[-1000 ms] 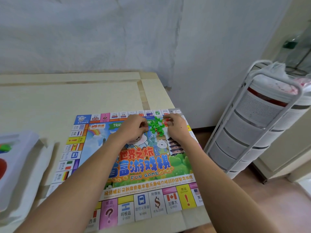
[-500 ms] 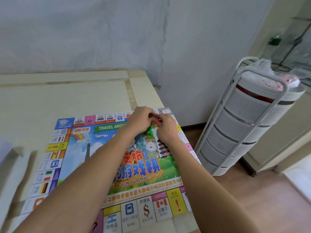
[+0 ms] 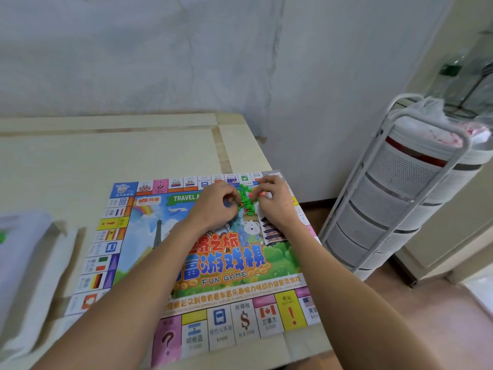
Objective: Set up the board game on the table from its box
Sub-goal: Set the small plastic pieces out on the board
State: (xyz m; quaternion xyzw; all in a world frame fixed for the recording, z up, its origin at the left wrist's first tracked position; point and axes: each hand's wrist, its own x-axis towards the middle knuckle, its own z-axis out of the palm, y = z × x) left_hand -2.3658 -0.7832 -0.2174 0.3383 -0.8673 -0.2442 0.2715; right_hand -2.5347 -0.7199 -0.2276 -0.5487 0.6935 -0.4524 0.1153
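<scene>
A colourful game board (image 3: 229, 265) lies flat on the pale table (image 3: 106, 156), near its right edge. A small heap of green plastic pieces (image 3: 246, 200), with a few red ones among them, sits on the board's far right part. My left hand (image 3: 213, 206) rests at the heap's left side, fingers curled in. My right hand (image 3: 274, 198) is at its right side, fingertips pinching among the red pieces. Whether either hand holds a piece I cannot tell. The game box shows only as a pale blurred shape (image 3: 18, 249) at the far left.
A white tiered storage rack (image 3: 400, 204) with a plastic bag on top stands on the floor just right of the table. A white sheet (image 3: 45, 289) lies left of the board. The table's right edge runs close beside the board.
The view has swung back left, so the box edge shows again. Both hands stay at the heap; the pieces are gathered tighter between them than a second ago.
</scene>
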